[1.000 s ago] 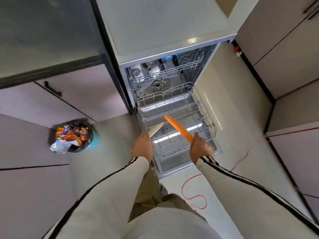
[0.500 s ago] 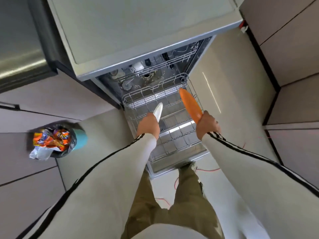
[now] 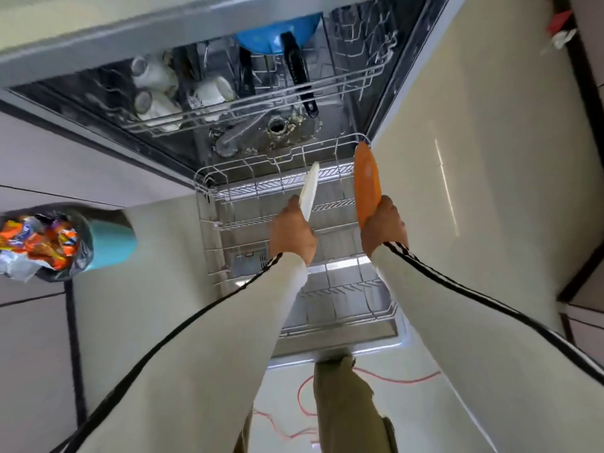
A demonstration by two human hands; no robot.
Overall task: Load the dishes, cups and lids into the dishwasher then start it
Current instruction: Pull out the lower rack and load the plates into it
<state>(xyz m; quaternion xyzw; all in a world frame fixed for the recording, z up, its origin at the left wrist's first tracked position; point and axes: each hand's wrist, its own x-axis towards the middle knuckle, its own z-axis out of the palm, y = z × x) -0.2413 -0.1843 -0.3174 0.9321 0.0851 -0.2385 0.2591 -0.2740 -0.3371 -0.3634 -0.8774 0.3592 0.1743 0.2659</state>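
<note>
Waste bin [image 3: 111, 238] at 9 o'clock: teal body, black liner, standing on the floor just beside pale cabinet fronts [image 3: 39, 158]. It is filled to the rim with orange wrappers [image 3: 42, 240] and some crumpled silvery wrap. Glossy cream floor tiles [image 3: 474, 191] at 3 o'clock carry one streak of light. Thin red cable [image 3: 408, 381] lies looped on the floor at 6 o'clock. Small red-and-white object [image 3: 560, 26] at 1 o'clock, near dark skirting; blurred, type not identifiable.

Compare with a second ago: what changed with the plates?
Both hands reached forward: the left hand carried the white plate toward the back of the rack, the right hand the orange plate to its back right corner. Grips unchanged; rack stays pulled out.
</note>
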